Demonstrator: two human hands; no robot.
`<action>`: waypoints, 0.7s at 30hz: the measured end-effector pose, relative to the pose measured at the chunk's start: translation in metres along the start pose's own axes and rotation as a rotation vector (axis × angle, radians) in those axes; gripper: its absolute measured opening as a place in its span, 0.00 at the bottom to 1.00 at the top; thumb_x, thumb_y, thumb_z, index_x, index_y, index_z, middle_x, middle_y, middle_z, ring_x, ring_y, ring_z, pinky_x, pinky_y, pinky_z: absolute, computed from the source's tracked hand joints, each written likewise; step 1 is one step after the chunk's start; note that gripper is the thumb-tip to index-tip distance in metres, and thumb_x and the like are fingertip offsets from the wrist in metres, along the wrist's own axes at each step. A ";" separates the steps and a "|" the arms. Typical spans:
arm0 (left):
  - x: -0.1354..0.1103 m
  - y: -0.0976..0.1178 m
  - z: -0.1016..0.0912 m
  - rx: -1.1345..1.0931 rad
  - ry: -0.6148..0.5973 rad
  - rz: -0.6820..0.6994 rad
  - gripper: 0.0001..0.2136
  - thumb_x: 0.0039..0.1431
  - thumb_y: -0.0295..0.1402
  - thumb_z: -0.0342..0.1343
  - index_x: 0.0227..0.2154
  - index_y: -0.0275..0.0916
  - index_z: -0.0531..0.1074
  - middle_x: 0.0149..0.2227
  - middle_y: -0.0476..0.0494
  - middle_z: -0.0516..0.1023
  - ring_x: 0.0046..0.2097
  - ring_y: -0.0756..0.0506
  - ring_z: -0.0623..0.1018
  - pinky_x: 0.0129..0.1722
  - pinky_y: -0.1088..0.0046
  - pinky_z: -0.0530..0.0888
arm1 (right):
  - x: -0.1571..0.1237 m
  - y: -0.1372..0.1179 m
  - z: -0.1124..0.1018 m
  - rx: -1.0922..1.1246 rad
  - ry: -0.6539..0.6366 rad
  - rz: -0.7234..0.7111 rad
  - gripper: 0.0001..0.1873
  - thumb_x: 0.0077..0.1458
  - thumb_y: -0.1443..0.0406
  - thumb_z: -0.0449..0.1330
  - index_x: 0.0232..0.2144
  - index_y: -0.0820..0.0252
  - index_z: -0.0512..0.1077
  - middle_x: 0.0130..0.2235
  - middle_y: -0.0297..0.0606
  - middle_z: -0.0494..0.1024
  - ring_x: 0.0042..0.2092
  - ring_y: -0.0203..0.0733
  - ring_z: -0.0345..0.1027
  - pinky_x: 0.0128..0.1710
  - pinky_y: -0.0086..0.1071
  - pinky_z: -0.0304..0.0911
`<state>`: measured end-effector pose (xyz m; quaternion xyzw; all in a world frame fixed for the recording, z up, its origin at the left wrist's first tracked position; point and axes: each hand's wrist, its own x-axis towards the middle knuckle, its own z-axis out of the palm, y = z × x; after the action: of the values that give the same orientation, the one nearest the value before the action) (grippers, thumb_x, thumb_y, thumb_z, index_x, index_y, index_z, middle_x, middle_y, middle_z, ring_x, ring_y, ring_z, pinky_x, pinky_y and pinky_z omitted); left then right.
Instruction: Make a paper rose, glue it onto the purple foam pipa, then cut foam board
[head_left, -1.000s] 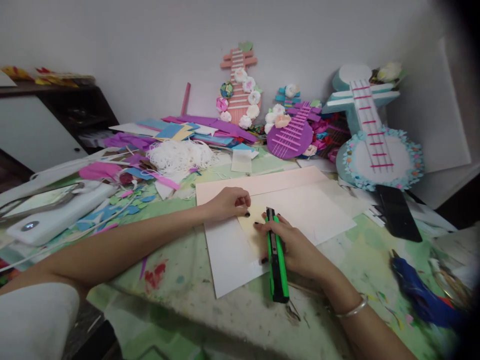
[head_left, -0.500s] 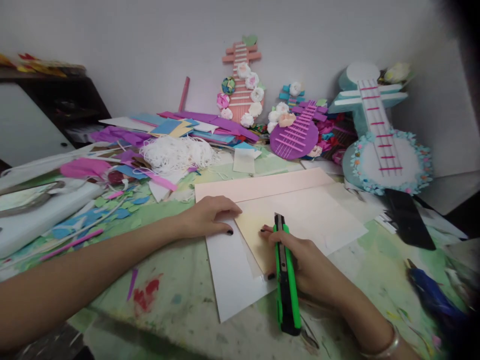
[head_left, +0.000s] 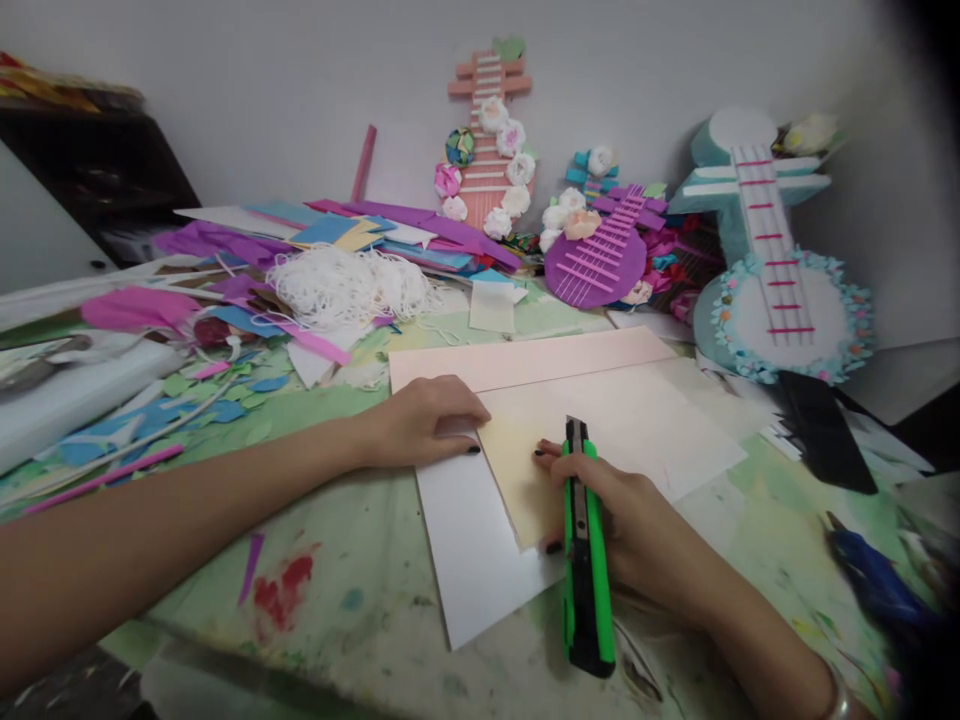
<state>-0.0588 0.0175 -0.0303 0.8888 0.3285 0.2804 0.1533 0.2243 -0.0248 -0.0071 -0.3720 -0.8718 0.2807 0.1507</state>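
A green and black utility knife (head_left: pixel 589 550) is in my right hand (head_left: pixel 645 530), its short blade end pointing away from me above the paper. The fingers of that hand wrap the handle, with some fingertips over a cream sheet (head_left: pixel 514 470). My left hand (head_left: pixel 431 425) rests on the papers, index fingertip at the cream sheet's left edge, thumb and finger apart. Beneath lies a white sheet (head_left: pixel 465 560), its corner toward me. A pale pink sheet (head_left: pixel 525 360) shows along the far side.
A string pile (head_left: pixel 345 285) and coloured foam scraps (head_left: pixel 420 225) lie at back left. Instrument-shaped crafts stand behind: pink (head_left: pixel 487 180), purple (head_left: pixel 596 265), pale blue (head_left: pixel 780 290). At right are a black phone-like slab (head_left: pixel 825 430) and a blue tool (head_left: pixel 870 575).
The view has shifted slightly. My right hand and the utility knife have moved a little to the right over the paper. My left hand stays at the cream sheet's edge.
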 end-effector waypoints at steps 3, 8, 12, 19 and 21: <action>0.000 -0.001 -0.003 0.001 -0.027 -0.032 0.14 0.56 0.34 0.57 0.45 0.40 0.72 0.43 0.41 0.78 0.47 0.43 0.75 0.49 0.67 0.70 | 0.000 -0.001 0.000 -0.017 0.018 0.007 0.21 0.50 0.61 0.65 0.46 0.51 0.65 0.56 0.46 0.70 0.53 0.52 0.70 0.48 0.42 0.68; -0.001 -0.002 -0.007 -0.015 -0.057 -0.041 0.13 0.55 0.34 0.58 0.44 0.40 0.73 0.43 0.42 0.78 0.46 0.44 0.76 0.48 0.68 0.71 | -0.001 -0.001 -0.001 -0.084 0.006 0.019 0.21 0.52 0.61 0.63 0.47 0.53 0.63 0.54 0.48 0.72 0.49 0.51 0.73 0.44 0.40 0.70; -0.002 -0.003 -0.007 -0.035 -0.051 0.071 0.10 0.58 0.32 0.55 0.43 0.42 0.76 0.46 0.40 0.78 0.48 0.44 0.75 0.49 0.68 0.71 | -0.002 0.001 -0.002 -0.092 0.012 0.005 0.20 0.52 0.59 0.63 0.46 0.53 0.64 0.54 0.45 0.72 0.48 0.51 0.74 0.42 0.38 0.71; -0.002 -0.002 -0.008 0.005 -0.187 0.162 0.15 0.61 0.31 0.53 0.49 0.48 0.74 0.53 0.42 0.75 0.54 0.40 0.71 0.55 0.60 0.66 | -0.003 0.007 -0.006 -0.059 0.036 0.009 0.22 0.48 0.61 0.66 0.46 0.51 0.66 0.54 0.41 0.73 0.50 0.52 0.72 0.47 0.39 0.69; -0.003 -0.003 -0.007 -0.029 -0.182 0.139 0.15 0.60 0.32 0.54 0.49 0.50 0.74 0.53 0.43 0.75 0.54 0.40 0.70 0.55 0.60 0.66 | -0.003 0.009 -0.006 -0.039 0.033 0.001 0.22 0.48 0.63 0.66 0.46 0.50 0.67 0.54 0.40 0.73 0.50 0.52 0.72 0.47 0.38 0.69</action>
<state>-0.0660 0.0182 -0.0270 0.9289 0.2470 0.2132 0.1753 0.2339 -0.0197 -0.0076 -0.3797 -0.8745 0.2575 0.1575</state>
